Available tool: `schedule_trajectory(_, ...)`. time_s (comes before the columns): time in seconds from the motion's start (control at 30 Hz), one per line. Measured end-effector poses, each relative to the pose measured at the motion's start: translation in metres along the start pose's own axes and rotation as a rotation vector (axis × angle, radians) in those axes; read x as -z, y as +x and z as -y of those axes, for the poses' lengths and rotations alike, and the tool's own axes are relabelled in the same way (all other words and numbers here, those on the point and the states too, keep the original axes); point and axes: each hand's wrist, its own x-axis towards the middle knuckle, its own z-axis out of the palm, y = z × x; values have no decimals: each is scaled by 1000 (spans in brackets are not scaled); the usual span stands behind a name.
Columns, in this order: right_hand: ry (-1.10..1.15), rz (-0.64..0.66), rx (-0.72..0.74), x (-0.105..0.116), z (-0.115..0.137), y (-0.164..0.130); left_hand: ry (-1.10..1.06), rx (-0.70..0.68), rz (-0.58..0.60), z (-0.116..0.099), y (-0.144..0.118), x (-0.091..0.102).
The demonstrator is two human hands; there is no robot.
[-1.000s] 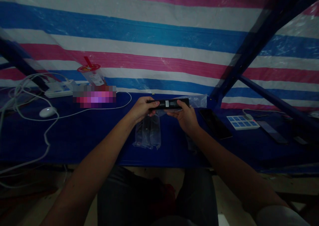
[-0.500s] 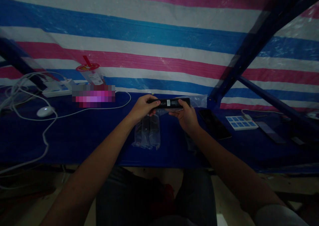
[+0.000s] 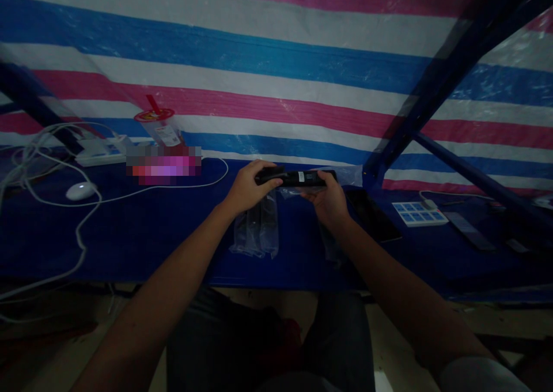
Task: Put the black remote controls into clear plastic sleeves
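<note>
My left hand is closed on the left end of a black remote control, thumb along its near side. A dark flat piece under these fingers sits at an angle to the body; whether it is apart from it I cannot tell. My right hand grips the other end, thumb on top. The upturned face carries a white label and a small dark recess. Clear plastic shows behind my right hand. Below my left hand lie dark long items in clear bags. Another bagged item is partly behind my right forearm.
On the blue table are a white mouse, tangled white cables, a power strip and a lidded cup. To the right lie a dark tablet or phone, a white-and-blue block and a phone-like slab. Blue metal posts flank the striped sheet.
The remote control and my right hand have shifted slightly right. At the left end, a dark piece under my left hand now stands at an angle to the body.
</note>
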Motion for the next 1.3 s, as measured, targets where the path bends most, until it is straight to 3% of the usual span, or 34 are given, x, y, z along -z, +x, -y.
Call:
schedule_trajectory(0.27,44,-16,-20,5,0,6,-189,140,-37,7,0,-3)
schedule_trajectory(0.57,16,-2,3,7,-3,7,-319,168,-47,4,0,-3)
schedule_trajectory(0.93,45,-21,-6,4,0,4,-315,168,-47,4,0,-3)
schedule_trajectory(1.07,52,-26,-1,4,0,4,-230,125,-41,5,0,-3)
schedule_trajectory(1.3,-5,-1,17,1,0,0,19,-73,-9,5,-2,-6)
